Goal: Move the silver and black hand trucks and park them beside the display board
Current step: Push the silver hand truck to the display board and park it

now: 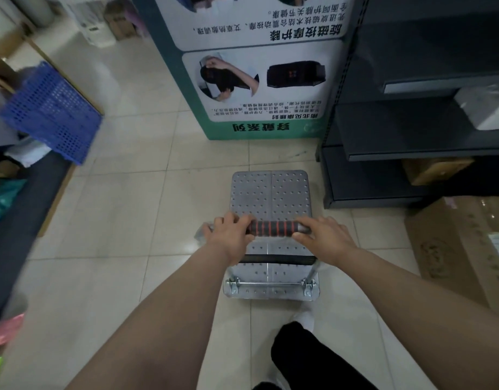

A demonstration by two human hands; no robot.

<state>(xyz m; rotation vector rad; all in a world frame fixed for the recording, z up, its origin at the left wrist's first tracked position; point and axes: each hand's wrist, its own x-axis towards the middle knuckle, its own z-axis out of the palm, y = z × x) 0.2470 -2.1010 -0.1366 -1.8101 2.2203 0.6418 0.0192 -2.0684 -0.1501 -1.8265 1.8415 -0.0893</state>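
Here, both hands, left hand (228, 235), right hand (325, 236), clasped around silver hand truck (270, 192) handle, deck bare

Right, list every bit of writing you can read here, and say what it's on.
"旋磁按摩护膝": bold heading on the display board, which appears upside down from here.
"穿戴系列": white letters on the green band at the board's bottom edge.
Smaller lines on the board: too small to read reliably.
Print on the cardboard box, right: too faint to read.
Hand truck: no text visible.
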